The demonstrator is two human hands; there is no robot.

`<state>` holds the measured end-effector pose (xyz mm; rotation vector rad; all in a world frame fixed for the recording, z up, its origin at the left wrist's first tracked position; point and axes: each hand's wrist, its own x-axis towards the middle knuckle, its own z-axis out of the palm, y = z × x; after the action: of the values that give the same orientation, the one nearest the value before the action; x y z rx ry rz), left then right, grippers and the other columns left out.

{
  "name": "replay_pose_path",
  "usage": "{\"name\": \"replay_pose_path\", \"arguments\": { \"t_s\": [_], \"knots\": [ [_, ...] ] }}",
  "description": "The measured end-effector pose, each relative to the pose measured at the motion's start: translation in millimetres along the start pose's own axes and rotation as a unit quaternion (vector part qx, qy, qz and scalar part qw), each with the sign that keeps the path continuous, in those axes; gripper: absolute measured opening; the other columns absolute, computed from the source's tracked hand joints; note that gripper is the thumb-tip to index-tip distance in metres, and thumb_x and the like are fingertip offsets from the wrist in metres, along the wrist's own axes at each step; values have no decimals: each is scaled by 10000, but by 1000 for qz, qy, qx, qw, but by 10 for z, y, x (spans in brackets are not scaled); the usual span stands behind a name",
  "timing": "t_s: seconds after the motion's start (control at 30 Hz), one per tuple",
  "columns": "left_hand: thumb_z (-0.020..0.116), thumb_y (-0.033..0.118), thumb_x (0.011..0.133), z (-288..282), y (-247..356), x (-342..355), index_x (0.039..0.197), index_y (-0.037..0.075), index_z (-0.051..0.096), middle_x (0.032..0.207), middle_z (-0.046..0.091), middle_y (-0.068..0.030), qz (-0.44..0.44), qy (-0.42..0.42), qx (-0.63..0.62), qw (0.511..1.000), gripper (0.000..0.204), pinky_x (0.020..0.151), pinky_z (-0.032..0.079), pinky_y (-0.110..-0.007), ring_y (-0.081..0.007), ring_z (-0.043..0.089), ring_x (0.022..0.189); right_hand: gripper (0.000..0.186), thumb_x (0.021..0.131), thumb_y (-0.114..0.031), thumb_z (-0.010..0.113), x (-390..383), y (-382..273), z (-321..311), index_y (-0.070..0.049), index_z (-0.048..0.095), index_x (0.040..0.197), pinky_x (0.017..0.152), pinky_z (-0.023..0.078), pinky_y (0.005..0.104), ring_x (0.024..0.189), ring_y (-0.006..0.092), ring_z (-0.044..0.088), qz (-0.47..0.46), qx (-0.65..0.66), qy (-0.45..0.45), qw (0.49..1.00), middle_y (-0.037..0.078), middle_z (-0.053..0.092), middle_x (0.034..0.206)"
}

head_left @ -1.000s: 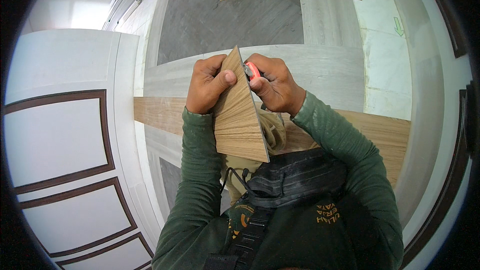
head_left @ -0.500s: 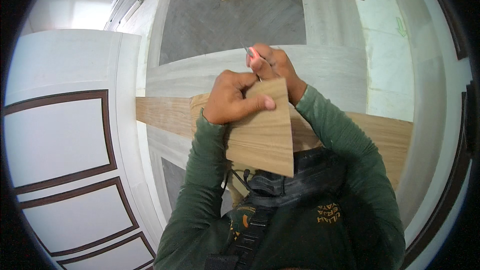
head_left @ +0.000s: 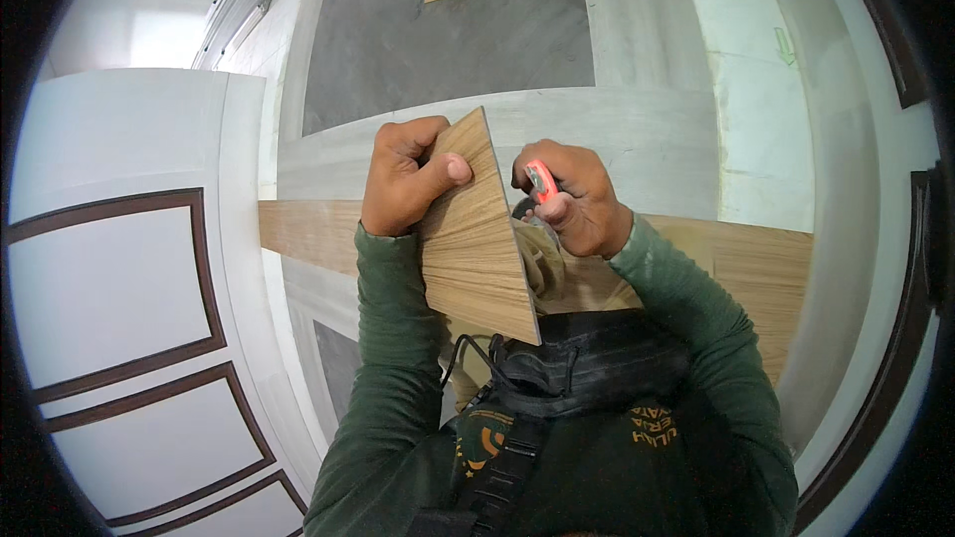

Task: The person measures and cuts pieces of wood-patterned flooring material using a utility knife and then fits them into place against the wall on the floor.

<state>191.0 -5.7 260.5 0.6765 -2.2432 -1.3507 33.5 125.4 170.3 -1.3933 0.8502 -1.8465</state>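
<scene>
In the head view, the grip of the left hand (head_left: 406, 177) is closed on a tan, wood-grained, flat plank piece (head_left: 476, 254), held tilted above the floor (head_left: 637, 139). Right of this piece, and apart from it, the right hand (head_left: 585, 197) grips a small red-and-grey hand tool (head_left: 540, 180), perhaps a knife; its tip is unclear. The work looks partway: a tan plank band (head_left: 310, 231) lies below the piece, which itself is unlaid. Whether its edge is finished cannot be told.
</scene>
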Motion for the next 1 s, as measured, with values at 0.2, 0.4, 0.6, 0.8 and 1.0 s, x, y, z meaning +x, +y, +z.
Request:
{"name": "replay_pose_path", "arguments": {
  "t_s": [0.2,0.4,0.6,0.8,1.0],
  "knots": [
    [766,393,778,5,30,-10,652,5,562,554,444,36,-16,-18,-28,999,456,474,288,-266,-57,391,544,488,963,-498,542,191,-29,52,-11,574,944,629,448,345,677,225,538,-20,-1,2,1000,122,562,771],
    [761,385,781,-13,-18,-10,670,-2,573,559,452,32,-24,-27,-36,999,444,476,292,-265,-56,394,550,465,965,-477,554,270,42,42,-13,578,943,633,438,332,677,212,518,-29,13,-11,999,112,547,761],
    [757,388,783,23,-28,11,706,-16,590,584,474,21,-25,-35,-41,998,444,474,309,-272,-68,407,549,451,967,-461,559,294,115,36,-12,563,922,630,433,334,678,205,504,-33,26,-15,999,109,536,762],
    [811,412,727,156,28,14,646,-5,569,532,437,-2,-42,-89,33,995,489,452,304,-282,-75,389,520,419,969,-424,576,383,340,-31,-14,531,887,618,427,343,670,173,481,-5,-31,8,999,113,517,720],
    [840,372,682,62,103,-37,592,4,541,492,383,1,-71,-92,72,991,482,441,296,-284,-84,372,493,551,990,-549,449,183,347,-95,-15,548,894,598,394,287,659,126,450,35,25,83,996,32,485,702]
  ]
}}
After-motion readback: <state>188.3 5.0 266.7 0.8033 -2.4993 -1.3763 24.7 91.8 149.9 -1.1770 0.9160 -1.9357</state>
